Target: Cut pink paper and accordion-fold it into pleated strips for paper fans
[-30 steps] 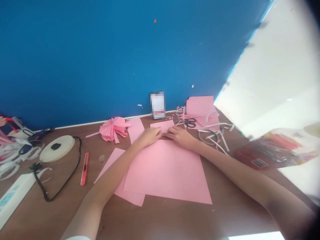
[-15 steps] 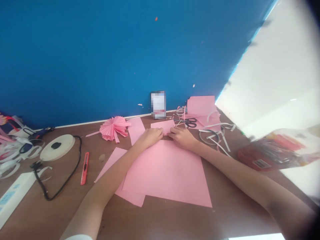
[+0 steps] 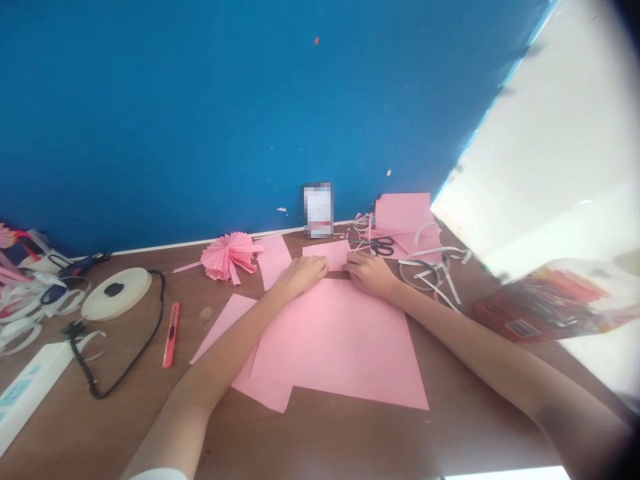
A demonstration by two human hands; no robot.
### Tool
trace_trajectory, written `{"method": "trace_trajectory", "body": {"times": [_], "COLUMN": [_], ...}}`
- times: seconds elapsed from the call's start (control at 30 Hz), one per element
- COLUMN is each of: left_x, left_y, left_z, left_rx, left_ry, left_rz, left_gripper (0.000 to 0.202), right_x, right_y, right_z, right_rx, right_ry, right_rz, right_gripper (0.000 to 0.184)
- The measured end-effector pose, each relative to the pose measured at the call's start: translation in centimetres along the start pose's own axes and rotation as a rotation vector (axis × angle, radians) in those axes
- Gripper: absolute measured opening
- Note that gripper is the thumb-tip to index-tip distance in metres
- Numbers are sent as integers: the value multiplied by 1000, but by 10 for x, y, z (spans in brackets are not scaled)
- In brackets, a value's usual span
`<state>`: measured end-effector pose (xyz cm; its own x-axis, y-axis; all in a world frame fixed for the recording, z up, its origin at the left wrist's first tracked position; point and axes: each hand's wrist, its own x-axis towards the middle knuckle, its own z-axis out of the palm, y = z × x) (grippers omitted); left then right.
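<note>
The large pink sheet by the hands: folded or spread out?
Spread: the large pink sheet lies flat on the brown desk, no fold showing.

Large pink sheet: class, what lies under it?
Under the large pink sheet, a second pink sheet shows at lower left, lying on the brown table; anything else beneath is covered and cannot be seen.

Blue painted wall (image 3: 200, 120) fills the upper left and centre of the frame, marked by a few small pale and orange flecks (image 3: 316, 41). White skirting strip (image 3: 200, 242) runs along its base, meeting the brown wooden tabletop (image 3: 320, 437), which spans the lower frame. Upper right: bright white surface (image 3: 550, 160), its boundary with the blue running diagonally; whether wall or window cannot be told. Light is strong there. Bright strip (image 3: 510, 473) at bottom edge.
</note>
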<state>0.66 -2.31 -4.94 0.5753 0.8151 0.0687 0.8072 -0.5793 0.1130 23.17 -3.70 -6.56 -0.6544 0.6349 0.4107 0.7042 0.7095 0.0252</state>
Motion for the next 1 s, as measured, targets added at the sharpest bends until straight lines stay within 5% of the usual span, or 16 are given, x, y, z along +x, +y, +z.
{"method": "trace_trajectory", "body": {"times": [0.63,1.0], "left_x": [0,-4], "left_y": [11,17], "left_z": [-2,0], "left_rx": [61,157], "left_ry": [-36,151], "left_rz": [-126,-26], "left_gripper": [44,37], "right_x": [3,1], "right_y": [2,-1], "right_z": [5,5], "right_rx": [111,-73], "right_ry": [68,25], "right_rz": [68,69], "right_gripper": [27,25]}}
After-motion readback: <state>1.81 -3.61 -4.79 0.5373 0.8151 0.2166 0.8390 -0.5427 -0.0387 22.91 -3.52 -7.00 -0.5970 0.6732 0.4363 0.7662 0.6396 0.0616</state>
